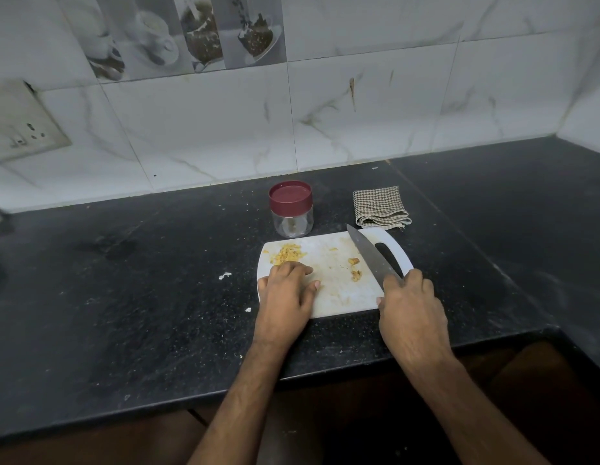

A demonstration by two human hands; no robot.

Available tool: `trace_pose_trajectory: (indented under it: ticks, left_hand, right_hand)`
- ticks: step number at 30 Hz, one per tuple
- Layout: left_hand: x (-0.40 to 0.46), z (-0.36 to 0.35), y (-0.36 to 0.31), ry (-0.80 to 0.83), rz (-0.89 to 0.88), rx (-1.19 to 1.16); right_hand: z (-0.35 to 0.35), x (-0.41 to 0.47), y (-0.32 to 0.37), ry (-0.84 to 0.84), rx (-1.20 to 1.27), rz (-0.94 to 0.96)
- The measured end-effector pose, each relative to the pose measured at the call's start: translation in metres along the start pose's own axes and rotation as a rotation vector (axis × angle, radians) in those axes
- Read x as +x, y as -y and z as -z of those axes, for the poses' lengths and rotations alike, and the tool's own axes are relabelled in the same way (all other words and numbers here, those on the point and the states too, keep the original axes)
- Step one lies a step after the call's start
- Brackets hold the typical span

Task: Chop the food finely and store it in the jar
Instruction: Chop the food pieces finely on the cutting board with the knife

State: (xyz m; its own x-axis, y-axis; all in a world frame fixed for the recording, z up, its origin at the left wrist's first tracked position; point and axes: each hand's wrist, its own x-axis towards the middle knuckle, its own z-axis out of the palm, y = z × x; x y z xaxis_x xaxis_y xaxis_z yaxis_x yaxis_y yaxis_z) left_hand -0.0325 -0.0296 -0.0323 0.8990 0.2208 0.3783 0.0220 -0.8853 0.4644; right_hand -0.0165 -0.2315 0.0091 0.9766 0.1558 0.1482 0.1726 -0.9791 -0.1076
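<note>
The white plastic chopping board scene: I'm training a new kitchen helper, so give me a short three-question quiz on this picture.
1. True or false: the clear plastic jar with the maroon lid is open.
2. Which hand grips the steel kitchen knife? A) left hand B) right hand C) neither
3. Fill in: the heap of finely chopped yellow food lies on the ____ part of the white plastic chopping board, just beyond the left hand.

Key
1. False: the lid is on.
2. B: the right hand holds it, blade lying over the board's handle slot, near two unchopped bits.
3. Left.

The folded checked cloth lies right of the jar.
</note>
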Motion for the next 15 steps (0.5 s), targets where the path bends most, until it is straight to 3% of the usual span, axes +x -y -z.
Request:
trace_pose_trajectory:
  ticks: [3,7,11,15]
  left_hand:
    - [0.0,0.0,0.0,-0.028,-0.006,-0.04]
    - [0.003,0.003,0.007,-0.163,0.069,-0.274]
    - [0.018,0.014,0.029,-0.192,0.125,-0.368]
    - [0.041,0.023,0.049,-0.066,0.183,-0.34]
  right_hand:
    - [0.003,0.0,0.009,-0.082,0.086,0.123]
    - [0.001,0.005,0.042,-0.034,0.302,0.313]
    - [-0.023,0.031,0.071,0.024,0.1,0.3]
    - [-0.036,0.061,0.082,0.062,-0.006,0.203]
